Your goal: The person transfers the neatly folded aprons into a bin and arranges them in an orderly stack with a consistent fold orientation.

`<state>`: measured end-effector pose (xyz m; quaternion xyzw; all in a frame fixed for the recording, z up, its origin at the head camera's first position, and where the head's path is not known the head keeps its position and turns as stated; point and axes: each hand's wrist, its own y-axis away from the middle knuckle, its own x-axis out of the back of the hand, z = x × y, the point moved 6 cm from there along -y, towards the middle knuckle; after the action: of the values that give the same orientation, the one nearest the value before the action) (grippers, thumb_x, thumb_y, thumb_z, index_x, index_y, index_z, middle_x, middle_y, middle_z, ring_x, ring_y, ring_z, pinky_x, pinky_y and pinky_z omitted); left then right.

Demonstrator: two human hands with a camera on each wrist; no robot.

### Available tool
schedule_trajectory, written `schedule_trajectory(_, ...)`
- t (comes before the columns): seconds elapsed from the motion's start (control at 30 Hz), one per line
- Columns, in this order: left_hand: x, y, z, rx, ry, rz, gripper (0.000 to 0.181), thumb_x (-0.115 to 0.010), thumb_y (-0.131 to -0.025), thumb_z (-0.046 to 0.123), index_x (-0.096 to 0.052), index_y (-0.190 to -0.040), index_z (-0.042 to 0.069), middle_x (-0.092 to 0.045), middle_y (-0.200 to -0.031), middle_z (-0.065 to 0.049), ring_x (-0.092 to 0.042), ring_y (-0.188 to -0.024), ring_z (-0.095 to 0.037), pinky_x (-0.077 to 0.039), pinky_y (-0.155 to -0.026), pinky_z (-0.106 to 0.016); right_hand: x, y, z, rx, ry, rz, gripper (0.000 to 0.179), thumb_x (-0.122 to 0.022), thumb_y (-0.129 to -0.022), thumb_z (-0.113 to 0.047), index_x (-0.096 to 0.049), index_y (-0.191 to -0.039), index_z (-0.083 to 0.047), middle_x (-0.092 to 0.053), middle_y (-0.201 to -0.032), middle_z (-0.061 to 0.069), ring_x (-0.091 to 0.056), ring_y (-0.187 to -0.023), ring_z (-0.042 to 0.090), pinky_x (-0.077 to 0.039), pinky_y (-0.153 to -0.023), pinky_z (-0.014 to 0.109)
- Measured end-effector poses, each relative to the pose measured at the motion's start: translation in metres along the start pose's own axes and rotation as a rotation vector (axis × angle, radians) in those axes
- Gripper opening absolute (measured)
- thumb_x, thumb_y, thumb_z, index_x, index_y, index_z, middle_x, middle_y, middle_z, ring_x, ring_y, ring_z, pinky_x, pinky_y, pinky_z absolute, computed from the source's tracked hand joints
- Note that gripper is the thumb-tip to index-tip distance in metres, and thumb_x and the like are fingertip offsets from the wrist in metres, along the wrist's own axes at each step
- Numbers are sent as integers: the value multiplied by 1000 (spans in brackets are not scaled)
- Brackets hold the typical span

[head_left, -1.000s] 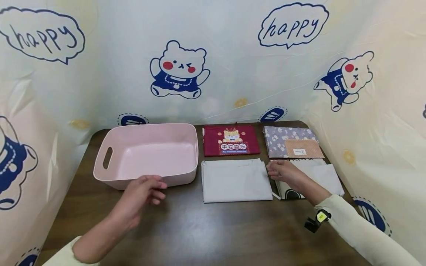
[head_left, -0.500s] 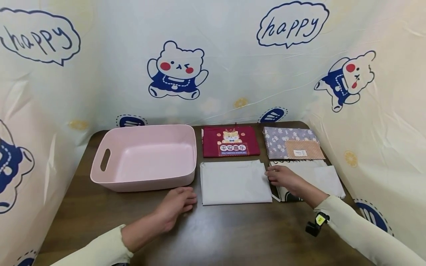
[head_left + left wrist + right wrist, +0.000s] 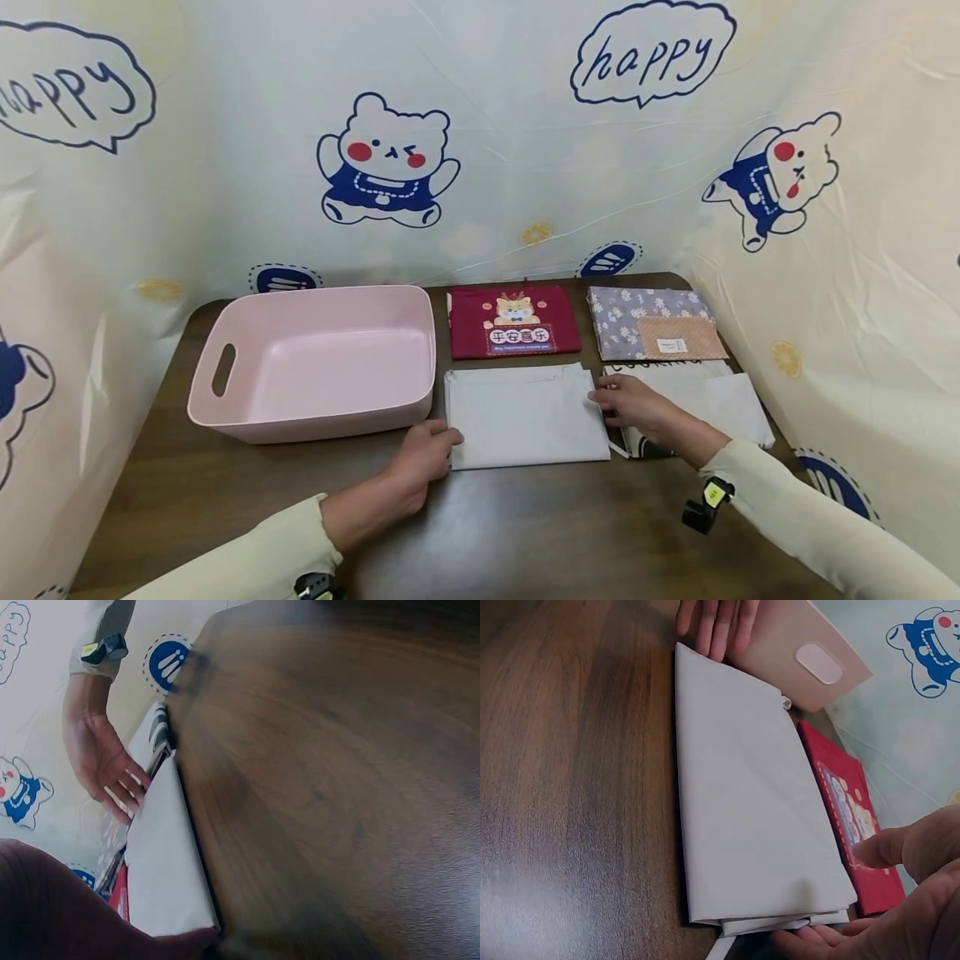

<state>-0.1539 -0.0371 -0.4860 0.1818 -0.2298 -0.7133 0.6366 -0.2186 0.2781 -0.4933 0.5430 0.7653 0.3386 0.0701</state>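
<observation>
A folded white cloth [image 3: 528, 417] lies flat at the middle of the table, between both hands. My left hand [image 3: 423, 462] is at its left edge; the thumb reaches the near left corner in the left wrist view, and straight fingers [image 3: 718, 630] come up to that edge in the right wrist view. At the opposite edge is my right hand [image 3: 637, 408]. Its fingertips [image 3: 810, 941] reach low against the cloth's folded side, while the thumb [image 3: 881, 847] stays raised apart from the cloth.
A pink handled basket [image 3: 311, 421] stands at left. Behind the cloth lies a dark red folded fabric [image 3: 468, 325] with a cartoon print. At right are a floral folded fabric [image 3: 615, 321] and a folded cream cloth [image 3: 678, 379] with black print, partly under the right arm. A printed sheet hangs behind.
My left hand has moved right from the basket's front to the white cloth's left edge. The right hand stays at the right edge, its fingers slightly closer. The view has shifted a little.
</observation>
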Motion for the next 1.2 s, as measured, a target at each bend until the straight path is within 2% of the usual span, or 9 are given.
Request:
schedule_trajectory(0.23,-1,-6,2,-33,-83,75,68,-53,-94,11,-28,-153,-13,-36,-155,-35,-41,-137,-42,-43,-105,-52,-7,-2,-2,-11,-35,24,63,-46,-109,-14,-13,-153,16,-27,-152,39,-34,-143,52,-43,-112,58)
schedule_trajectory(0.43,0,-11,3,-20,-83,98,67,-50,-94,9,-27,-153,-15,-28,-159,-34,-32,-147,-45,-33,-119,-58,-8,-4,-3,-18,-24,65,60,-46,-108,-12,-16,-153,14,-27,-153,38,-36,-142,51,-44,-112,57)
schedule_trajectory(0.6,2,-16,-1,2,-100,83,61,-49,-95,8,-34,-147,-20,-35,-155,-35,-33,-146,-44,-31,-120,-56,-9,-6,-1,-13,9,80,58,-45,-107,-9,-17,-153,14,-24,-156,38,-36,-145,51,-43,-113,56)
schedule_trajectory(0.67,2,-18,-3,10,-102,70,54,-50,-95,7,-43,-141,-20,-44,-147,-33,-44,-136,-42,-38,-114,-54,-9,-6,-1,-17,23,82,59,-46,-106,-9,-18,-153,14,-23,-157,39,-36,-144,51,-43,-113,56)
schedule_trajectory(0.77,1,-21,-7,30,-68,53,36,-50,-95,7,-56,-121,-16,-60,-117,-23,-59,-108,-31,-51,-96,-43,-10,-4,0,-31,44,90,60,-49,-105,-10,-19,-152,13,-20,-157,39,-39,-142,52,-44,-112,55)
schedule_trajectory(0.83,0,-23,-11,45,-27,35,25,-50,-95,6,-57,-111,-11,-61,-99,-13,-61,-91,-23,-54,-83,-37,-11,-3,-1,-39,57,93,62,-50,-104,-11,-19,-152,13,-19,-158,39,-39,-141,53,-44,-112,55)
schedule_trajectory(0.9,-1,-25,-15,64,4,21,18,-50,-96,5,-55,-108,-7,-59,-90,-8,-62,-82,-18,-56,-76,-34,-12,-2,0,-51,66,97,63,-51,-104,-12,-19,-152,14,-20,-158,39,-40,-141,52,-43,-113,55)
schedule_trajectory(1.07,-4,-28,-19,79,53,-10,26,-48,-99,5,-52,-121,-8,-62,-96,-10,-64,-86,-19,-58,-79,-39,-13,-3,1,-66,79,94,62,-50,-104,-9,-21,-152,17,-24,-157,39,-37,-142,52,-38,-116,58)
schedule_trajectory(1.2,-6,-29,-19,77,95,-16,33,-46,-101,7,-47,-130,-10,-61,-106,-15,-63,-95,-24,-57,-83,-45,-12,-1,-1,-36,81,56,56,-49,-105,-6,-27,-148,21,-37,-149,39,-44,-138,47,-39,-115,58)
